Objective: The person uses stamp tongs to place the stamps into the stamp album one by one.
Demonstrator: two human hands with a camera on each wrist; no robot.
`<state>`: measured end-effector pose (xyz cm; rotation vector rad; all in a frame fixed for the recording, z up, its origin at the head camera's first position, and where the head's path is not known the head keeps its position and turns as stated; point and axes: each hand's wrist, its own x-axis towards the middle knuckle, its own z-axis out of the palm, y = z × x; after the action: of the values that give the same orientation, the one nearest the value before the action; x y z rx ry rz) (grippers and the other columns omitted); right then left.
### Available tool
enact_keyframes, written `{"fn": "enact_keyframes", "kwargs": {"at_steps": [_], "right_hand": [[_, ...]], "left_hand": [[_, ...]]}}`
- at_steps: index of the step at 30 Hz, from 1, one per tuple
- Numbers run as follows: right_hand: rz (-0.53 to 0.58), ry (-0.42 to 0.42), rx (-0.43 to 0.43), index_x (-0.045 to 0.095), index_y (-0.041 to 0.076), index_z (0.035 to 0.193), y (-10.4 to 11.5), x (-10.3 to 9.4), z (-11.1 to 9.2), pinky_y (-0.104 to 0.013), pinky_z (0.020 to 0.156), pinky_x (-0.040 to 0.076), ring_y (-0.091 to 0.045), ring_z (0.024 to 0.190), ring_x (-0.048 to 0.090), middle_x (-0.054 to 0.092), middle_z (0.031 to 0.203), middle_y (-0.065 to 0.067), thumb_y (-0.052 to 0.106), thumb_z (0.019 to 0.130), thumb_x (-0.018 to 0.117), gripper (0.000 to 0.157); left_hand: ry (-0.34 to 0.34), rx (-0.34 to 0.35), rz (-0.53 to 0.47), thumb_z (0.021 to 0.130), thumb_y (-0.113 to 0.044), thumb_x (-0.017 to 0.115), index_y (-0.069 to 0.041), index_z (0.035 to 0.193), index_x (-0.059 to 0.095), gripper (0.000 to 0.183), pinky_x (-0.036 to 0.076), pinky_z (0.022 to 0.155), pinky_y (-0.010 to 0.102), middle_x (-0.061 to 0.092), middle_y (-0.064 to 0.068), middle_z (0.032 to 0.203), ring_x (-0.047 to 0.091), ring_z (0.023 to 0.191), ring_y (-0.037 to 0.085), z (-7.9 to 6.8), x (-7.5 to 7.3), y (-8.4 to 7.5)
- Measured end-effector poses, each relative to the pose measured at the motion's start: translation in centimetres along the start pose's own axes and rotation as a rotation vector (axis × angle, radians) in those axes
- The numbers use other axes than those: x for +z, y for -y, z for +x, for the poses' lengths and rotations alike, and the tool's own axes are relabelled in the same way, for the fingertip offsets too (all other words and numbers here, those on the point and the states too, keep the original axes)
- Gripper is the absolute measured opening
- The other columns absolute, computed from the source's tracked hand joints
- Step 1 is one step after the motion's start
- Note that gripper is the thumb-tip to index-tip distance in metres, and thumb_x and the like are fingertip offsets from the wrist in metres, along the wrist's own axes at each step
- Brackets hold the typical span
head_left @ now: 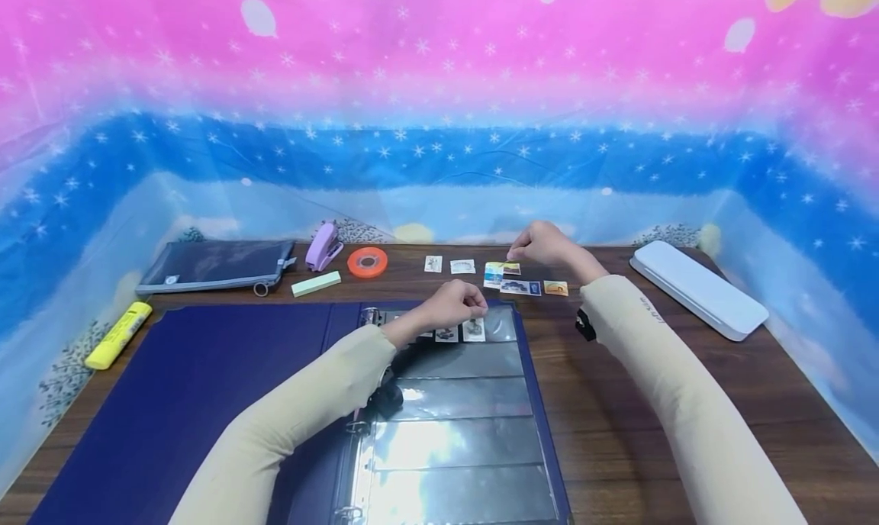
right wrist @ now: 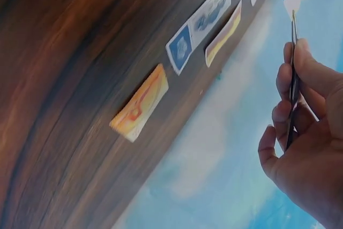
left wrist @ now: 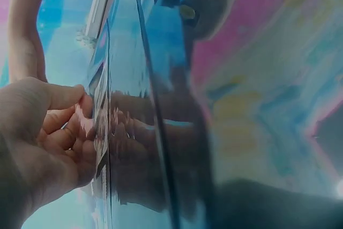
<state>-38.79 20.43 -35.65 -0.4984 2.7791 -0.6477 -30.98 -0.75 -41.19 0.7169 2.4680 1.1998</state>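
My right hand (head_left: 542, 243) holds dark tweezers (right wrist: 293, 89) between thumb and fingers. At their tips is a blue and white stamp (head_left: 493, 275), above the back of the table. Under it and around it lie loose stamps: a long dark-blue one (head_left: 519, 288), an orange one (head_left: 555, 288) and a yellow one (head_left: 511, 268). My left hand (head_left: 449, 304) bends its fingers at the top row of a clear pocket page (head_left: 453, 399) in a navy ring binder (head_left: 240, 380). Stamps (head_left: 474, 329) sit in that row, partly hidden by the hand. I cannot tell whether the left fingers pinch the pocket.
Two pale stamps (head_left: 463, 266) lie farther left. Along the back stand orange tape (head_left: 367, 262), a lilac stapler (head_left: 324, 246) and a dark pouch (head_left: 216, 265), with a green block (head_left: 316, 284) before them. A yellow highlighter (head_left: 118, 336) is left, a white case (head_left: 697, 288) right.
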Motion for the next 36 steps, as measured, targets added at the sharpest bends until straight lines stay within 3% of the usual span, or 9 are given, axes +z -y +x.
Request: {"fn": "enact_keyframes", "kwargs": {"at_steps": [9, 15, 27, 32, 36], "right_hand": [[-0.011, 0.034, -0.066, 0.074, 0.006, 0.095, 0.1, 0.0, -1.3, -0.031, 0.070, 0.042, -0.031, 0.085, 0.064, 0.071, 0.102, -0.014, 0.018, 0.090, 0.060, 0.019], [-0.007, 0.039, -0.078, 0.073, 0.005, 0.097, 0.4, 0.9, -1.8, -0.029, 0.063, 0.039, -0.019, 0.056, 0.046, 0.072, 0.099, -0.014, 0.018, 0.090, 0.061, 0.020], [-0.052, 0.029, -0.107, 0.074, 0.006, 0.094, 0.3, 1.9, -2.0, -0.026, 0.058, 0.037, -0.009, 0.046, 0.029, 0.072, 0.090, -0.016, 0.019, 0.089, 0.063, 0.018], [-0.069, 0.033, -0.119, 0.074, 0.006, 0.091, 0.5, 2.2, -2.3, -0.027, 0.059, 0.037, -0.011, 0.049, 0.035, 0.073, 0.092, -0.014, 0.018, 0.088, 0.063, 0.016], [-0.062, 0.043, -0.141, 0.075, 0.007, 0.089, 0.5, 2.3, -2.4, -0.027, 0.062, 0.040, -0.020, 0.060, 0.055, 0.073, 0.091, -0.012, 0.018, 0.087, 0.065, 0.015]], "left_hand": [[-0.011, -0.029, -0.056, 0.088, -0.009, 0.061, 0.000, 0.091, 0.067, 0.011, 0.041, 0.059, 0.019, 0.068, 0.014, 0.086, 0.052, 0.065, 0.011, -0.3, -0.2, -0.1], [-0.009, -0.032, -0.067, 0.089, -0.010, 0.059, 0.001, 0.091, 0.067, 0.014, 0.039, 0.061, 0.020, 0.067, 0.013, 0.084, 0.048, 0.063, 0.010, -0.3, -0.2, -0.2], [0.009, -0.037, -0.083, 0.091, -0.011, 0.057, 0.001, 0.091, 0.065, 0.015, 0.039, 0.062, 0.021, 0.061, 0.006, 0.078, 0.045, 0.064, 0.011, -0.2, -0.2, -0.1], [0.008, -0.043, -0.074, 0.091, -0.013, 0.057, -0.001, 0.090, 0.064, 0.013, 0.039, 0.062, 0.020, 0.058, 0.002, 0.075, 0.046, 0.064, 0.010, -0.2, -0.2, 0.0], [-0.001, -0.036, -0.046, 0.090, -0.014, 0.058, -0.003, 0.086, 0.063, 0.013, 0.038, 0.059, 0.020, 0.057, 0.001, 0.072, 0.044, 0.059, 0.009, -0.1, -0.1, 0.1]]}}
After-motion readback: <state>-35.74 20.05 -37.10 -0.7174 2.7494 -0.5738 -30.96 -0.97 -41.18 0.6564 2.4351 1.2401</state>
